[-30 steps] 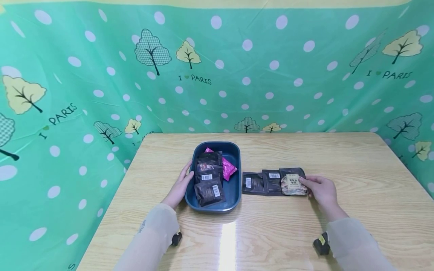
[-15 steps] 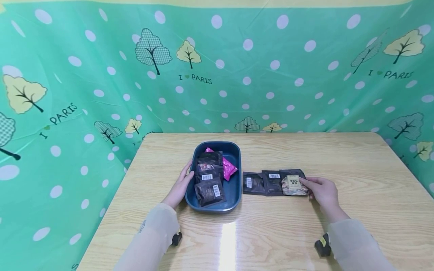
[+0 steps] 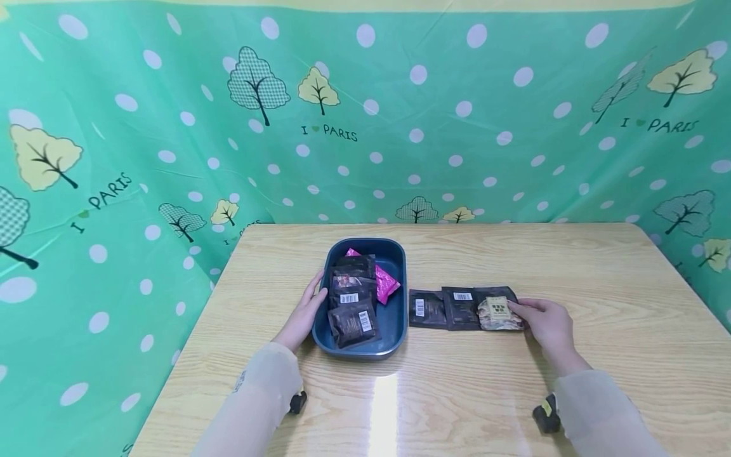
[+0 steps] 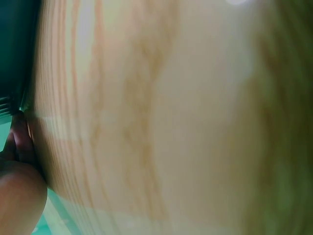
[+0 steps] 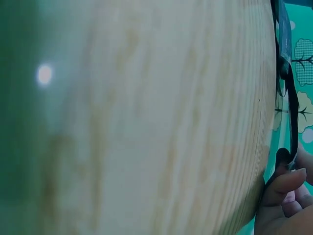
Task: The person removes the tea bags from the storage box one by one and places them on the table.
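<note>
A dark blue plastic bin (image 3: pixel 394 330) stands left of the table's middle, with several black sachets (image 3: pixel 354 324) and a bright pink packet (image 3: pixel 387 284) inside. My left hand (image 3: pixel 299 317) rests along the bin's left wall, fingers fairly straight; in the left wrist view only part of the hand (image 4: pixel 22 186) shows at the edge. To the bin's right, black sachets lie in an overlapping row. My right hand (image 3: pixel 548 327) pinches the right edge of the end sachet (image 3: pixel 497 312), which has a cream label and a food picture. The right wrist view shows its edge between thumb and fingers (image 5: pixel 288 183).
In the row, the left sachet (image 3: pixel 428 310) lies close to the bin's right wall, and the middle sachet (image 3: pixel 461 310) overlaps it. Both show barcodes. A green patterned cloth (image 3: pixel 365 127) hangs behind the wooden table (image 3: pixel 571 254) and along its left side.
My right hand has shifted slightly to the right with the end sachet, so more of the middle sachet shows. The left hand and the bin have stayed in place.
</note>
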